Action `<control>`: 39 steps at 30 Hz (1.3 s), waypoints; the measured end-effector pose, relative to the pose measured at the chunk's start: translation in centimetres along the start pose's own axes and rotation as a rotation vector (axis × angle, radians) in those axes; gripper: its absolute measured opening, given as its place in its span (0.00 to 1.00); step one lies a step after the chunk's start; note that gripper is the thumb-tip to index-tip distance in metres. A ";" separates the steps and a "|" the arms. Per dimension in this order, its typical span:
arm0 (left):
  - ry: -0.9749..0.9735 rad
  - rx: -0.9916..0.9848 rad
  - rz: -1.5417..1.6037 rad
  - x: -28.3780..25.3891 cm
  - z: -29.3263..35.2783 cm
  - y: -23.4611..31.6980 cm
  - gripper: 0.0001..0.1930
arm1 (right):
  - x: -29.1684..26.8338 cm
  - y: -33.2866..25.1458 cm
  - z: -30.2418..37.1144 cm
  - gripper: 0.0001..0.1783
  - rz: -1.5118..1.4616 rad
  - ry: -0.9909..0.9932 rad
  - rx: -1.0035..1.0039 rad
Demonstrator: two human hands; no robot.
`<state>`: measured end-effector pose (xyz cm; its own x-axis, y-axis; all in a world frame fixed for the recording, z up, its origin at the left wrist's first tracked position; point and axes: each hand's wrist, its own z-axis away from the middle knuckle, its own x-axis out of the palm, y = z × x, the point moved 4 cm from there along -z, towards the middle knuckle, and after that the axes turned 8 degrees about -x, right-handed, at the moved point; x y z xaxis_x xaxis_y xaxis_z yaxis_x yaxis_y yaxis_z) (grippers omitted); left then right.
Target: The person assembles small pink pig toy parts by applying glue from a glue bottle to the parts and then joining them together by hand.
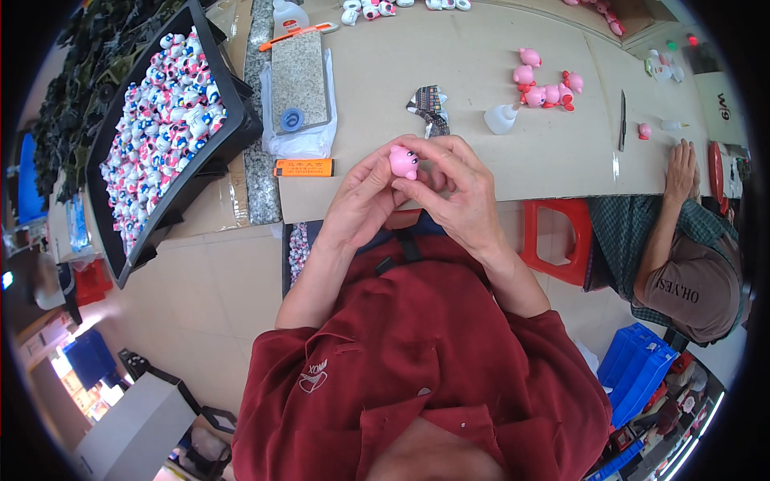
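A small pink toy figure [403, 163] with dark eyes is held up over the table's near edge. My left hand [365, 188] grips it from the left, thumb and fingers pressed on its side. My right hand [457, 188] closes in from the other side, with fingers and thumb bent against the figure; part of it is hidden behind them. Just beyond my hands lies a crumpled dark patterned sheet of stickers or wrapper [431, 106]. To its right stands a white squeeze bottle [500, 119], near a cluster of pink figures [550, 94].
A black tray [233, 120] of white, blue and pink figures stands at left. Nearby are a stone slab [298, 76] with a blue cap [291, 120], an orange box [304, 167] and an orange-handled tool [293, 36]. A co-worker's hand [680, 170] rests at right, past a red stool [559, 240].
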<state>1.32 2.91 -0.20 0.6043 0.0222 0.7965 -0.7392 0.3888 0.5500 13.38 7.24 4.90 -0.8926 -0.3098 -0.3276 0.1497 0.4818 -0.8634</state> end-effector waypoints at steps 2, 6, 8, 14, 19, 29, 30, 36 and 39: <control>0.037 0.001 -0.027 0.2 0.0 0.0 0.24 | 0.0 0.2 0.1 0.22 0.030 -0.012 -0.025; 0.024 -0.016 -0.047 0.1 -0.1 -0.2 0.25 | 0.0 0.0 0.2 0.20 0.128 0.092 -0.279; -0.035 -0.031 -0.066 0.1 -0.1 -0.3 0.24 | 0.0 -0.2 0.2 0.20 0.137 0.127 -0.326; -0.016 -0.045 -0.085 0.0 0.0 -0.1 0.23 | 0.2 -0.3 0.4 0.17 0.198 0.135 -0.338; 0.051 -0.065 -0.072 -0.1 0.2 0.0 0.23 | 0.3 0.5 0.7 0.18 0.229 0.161 -0.349; 0.172 -0.063 -0.135 -0.1 0.6 0.4 0.17 | -0.2 0.9 0.8 0.21 0.320 0.130 -0.540; 0.172 -0.063 -0.135 -0.2 0.7 0.4 0.17 | -0.3 0.9 0.7 0.21 0.291 0.109 -0.538; 0.200 -0.046 -0.144 -0.2 0.5 0.0 0.17 | -0.2 1.2 1.2 0.21 0.289 0.075 -0.559; 0.187 -0.049 -0.186 -0.2 0.7 0.1 0.17 | -0.3 1.0 1.3 0.20 0.287 0.076 -0.550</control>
<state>0.96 2.31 -0.12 0.7765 0.1145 0.6197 -0.5976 0.4458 0.6664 14.37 6.72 3.67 -0.8803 -0.0559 -0.4712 0.1648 0.8951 -0.4142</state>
